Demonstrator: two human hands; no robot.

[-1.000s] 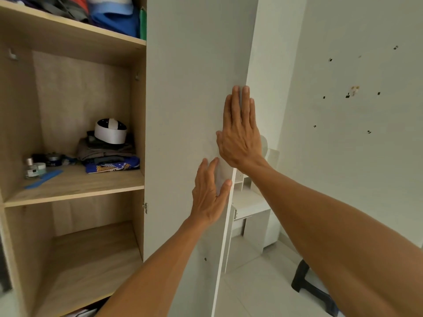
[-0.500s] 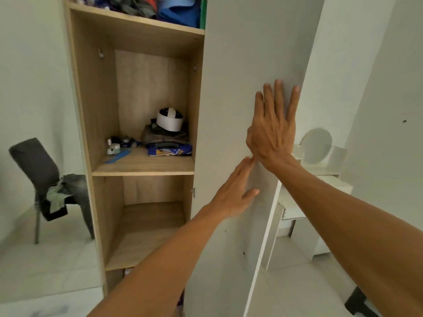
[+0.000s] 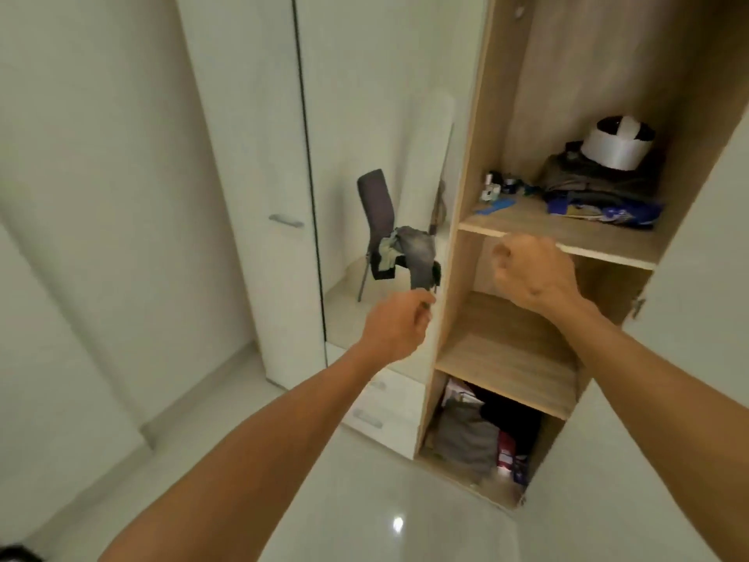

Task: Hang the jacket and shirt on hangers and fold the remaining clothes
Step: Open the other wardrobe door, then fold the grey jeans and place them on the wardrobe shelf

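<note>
A pile of grey and dark clothes [image 3: 409, 250] lies draped over a dark chair [image 3: 376, 200] left of the open wooden wardrobe [image 3: 462, 204]. My left hand [image 3: 395, 326] hangs in the air just below that pile and beside the wardrobe's left wall, fingers curled with nothing in them. In front of the middle shelf edge, my right hand [image 3: 531, 273] is balled into a loose fist and holds nothing. Folded clothes [image 3: 587, 184] sit on the upper shelf. No hangers are in view.
A white round device [image 3: 616, 146] tops the folded stack, with small bottles [image 3: 492, 188] beside it. The bottom compartment holds bunched clothes and bags [image 3: 470, 436]. White drawers [image 3: 377, 403] sit below the chair view, a white door with a handle [image 3: 285, 221] at left.
Both hands have come off the white wardrobe door and curled up in the air. My view has swung left and down, bringing the chair, the drawers and the bottom compartment into sight.
</note>
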